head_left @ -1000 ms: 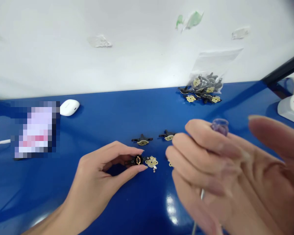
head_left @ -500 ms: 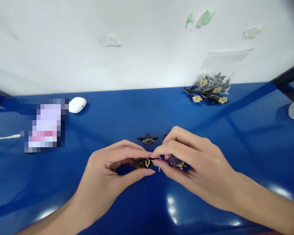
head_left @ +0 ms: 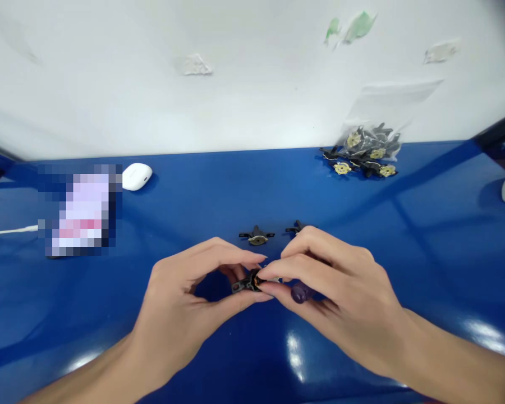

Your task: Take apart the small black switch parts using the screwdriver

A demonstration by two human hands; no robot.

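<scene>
My left hand (head_left: 185, 303) is closed, thumb and fingers around a small black plastic fitting (head_left: 242, 285) with a flat slotted ear. A glint of brass shows at the fitting's right end. There the thumb and forefinger of my right hand (head_left: 340, 286) pinch, hiding whatever small piece they may hold. A purple rounded handle (head_left: 301, 293) is tucked in my right palm; the rest of that tool is hidden. Just behind my fingers lie a black fitting with a brass-coloured disc (head_left: 257, 237) and a similar black fitting (head_left: 294, 228), partly covered by my right hand.
Several more black and brass fittings (head_left: 362, 165) are piled at the back right, some inside a clear plastic bag (head_left: 395, 101) against the white wall. On the left are a blurred phone (head_left: 82, 213) with a white cable (head_left: 12, 230) and a white earbud case (head_left: 137, 176).
The fitting in my left hand has turned, so its brass opening faces my right fingertips, which have closed over it. More of the fitting behind my right hand shows. The view has shifted slightly.
</scene>
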